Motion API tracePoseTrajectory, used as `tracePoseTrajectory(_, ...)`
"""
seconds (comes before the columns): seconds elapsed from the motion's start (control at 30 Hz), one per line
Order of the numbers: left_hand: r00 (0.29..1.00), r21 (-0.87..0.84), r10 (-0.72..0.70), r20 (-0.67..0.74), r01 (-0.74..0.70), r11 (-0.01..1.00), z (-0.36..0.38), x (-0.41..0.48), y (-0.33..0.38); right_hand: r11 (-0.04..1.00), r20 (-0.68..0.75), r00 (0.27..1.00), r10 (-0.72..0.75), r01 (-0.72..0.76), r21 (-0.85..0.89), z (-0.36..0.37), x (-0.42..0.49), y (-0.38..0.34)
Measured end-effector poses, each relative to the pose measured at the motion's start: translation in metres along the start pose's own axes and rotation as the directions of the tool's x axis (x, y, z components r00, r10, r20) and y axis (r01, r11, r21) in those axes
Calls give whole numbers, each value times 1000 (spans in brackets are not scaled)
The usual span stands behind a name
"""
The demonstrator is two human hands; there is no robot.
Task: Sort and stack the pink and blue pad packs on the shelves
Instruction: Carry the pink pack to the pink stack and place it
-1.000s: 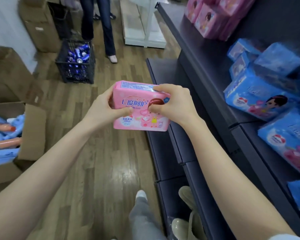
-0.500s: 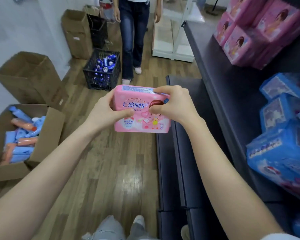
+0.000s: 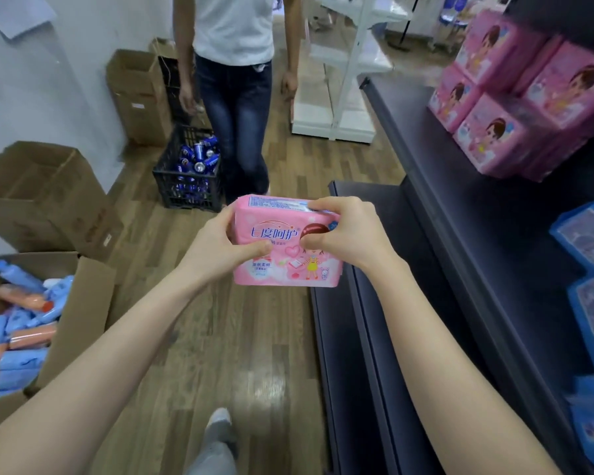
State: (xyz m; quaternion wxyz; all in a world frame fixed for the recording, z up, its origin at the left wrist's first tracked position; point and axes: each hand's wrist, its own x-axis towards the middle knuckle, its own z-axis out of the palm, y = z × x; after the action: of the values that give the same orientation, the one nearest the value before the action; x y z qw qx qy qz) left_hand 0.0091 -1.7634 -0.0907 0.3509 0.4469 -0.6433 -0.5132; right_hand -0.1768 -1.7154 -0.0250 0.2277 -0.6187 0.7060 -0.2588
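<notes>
Our left grip [image 3: 220, 248] and right grip [image 3: 350, 234] both hold one pink pad pack [image 3: 285, 265] in mid-air over the wooden floor [image 3: 261, 354], with its printed face towards us. The left thumb presses on the front near the left edge and the fingers wrap behind. The right thumb presses on the front by the cartoon girl's head while the curled fingers hook over the top right corner. The pack is level and touches nothing but our hands; its right edge hangs just beside the front lip of the low dark base shelf [image 3: 357, 337]. Above and to the right, the upper dark shelf [image 3: 477, 207] carries stacked pink pad packs [image 3: 515, 108] at its far end and blue pad packs [image 3: 590, 279] nearer us. A stretch of bare shelf lies between the two groups and along the front edge. To our left sits an open cardboard box [image 3: 86, 303] holding blue and orange packs, its flap leaning out towards the aisle, and behind it a second cardboard box [image 3: 48, 200] stands open. Straight ahead, a person [image 3: 234, 97] in a white top and jeans stands in the aisle just beside a black crate [image 3: 189, 186] of blue cans, narrowing the way forward. A white shelving unit [image 3: 340, 80] stands beyond. The floor strip directly under the pack is open down to our shoe [image 3: 220, 419].
</notes>
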Motion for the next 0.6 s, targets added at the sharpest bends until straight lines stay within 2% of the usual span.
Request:
tracePoseTrajectory(0.33, 986, 62, 43, 159, -53, 997, -53, 104, 0, 994, -94, 990, 103, -106, -25, 15, 86, -27)
tracePoseTrajectory(0.6, 966, 2, 59, 251, -61, 998, -60, 159, 0, 980, -182, 964, 193, -199, -15, 15, 119, -28)
